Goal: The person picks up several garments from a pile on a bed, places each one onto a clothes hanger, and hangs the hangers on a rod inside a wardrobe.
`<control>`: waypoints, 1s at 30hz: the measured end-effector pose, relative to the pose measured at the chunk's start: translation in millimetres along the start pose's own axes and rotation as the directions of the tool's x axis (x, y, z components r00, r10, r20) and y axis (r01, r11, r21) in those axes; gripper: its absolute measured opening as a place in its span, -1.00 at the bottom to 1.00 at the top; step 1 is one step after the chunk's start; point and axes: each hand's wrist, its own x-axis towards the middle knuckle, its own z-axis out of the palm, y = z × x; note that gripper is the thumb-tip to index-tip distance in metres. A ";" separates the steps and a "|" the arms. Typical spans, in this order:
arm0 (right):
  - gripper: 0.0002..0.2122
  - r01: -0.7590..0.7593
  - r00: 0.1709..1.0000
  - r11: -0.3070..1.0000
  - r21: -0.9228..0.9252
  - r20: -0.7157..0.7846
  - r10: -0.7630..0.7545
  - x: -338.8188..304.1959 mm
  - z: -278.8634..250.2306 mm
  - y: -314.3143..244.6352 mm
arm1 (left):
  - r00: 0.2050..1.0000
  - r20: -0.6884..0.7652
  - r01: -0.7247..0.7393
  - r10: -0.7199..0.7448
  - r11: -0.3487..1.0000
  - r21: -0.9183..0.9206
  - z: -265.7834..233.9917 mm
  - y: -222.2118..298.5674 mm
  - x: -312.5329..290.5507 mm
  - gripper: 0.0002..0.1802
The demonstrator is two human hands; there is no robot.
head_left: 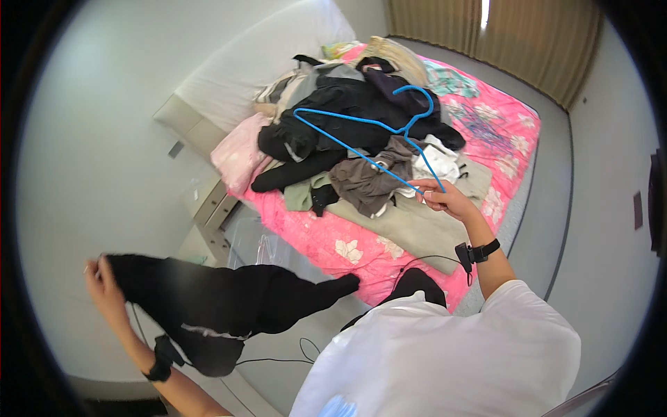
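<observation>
A black garment (229, 295) is stretched out to the left, its top end gripped in my left hand (104, 288). A thin whitish strip shows along its lower part, and a narrow end reaches toward the bed's near edge. My right hand (445, 199) is closed on one corner of a blue clothes hanger (361, 123), which is held up over the bed with its hook toward the far side. Nothing hangs on the hanger. Behind it lies a pile of clothes, with a black jacket-like piece (333, 101), a grey-brown garment (368, 182) and a white cloth (439, 161).
The bed has a pink flowered sheet (497, 167) and a pink pillow (236, 153). Several thin hangers (486, 128) lie at its right. A nightstand (212, 206) and a clear plastic box (244, 240) stand left of the bed. Cables run from my wrist straps.
</observation>
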 end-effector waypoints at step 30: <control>-0.65 0.029 0.641 0.846 -0.532 0.659 0.393 121.9 222.0 -7.4 | 0.906 0.422 -0.201 0.038 0.916 0.348 86.6 95.6 -142.5 -0.87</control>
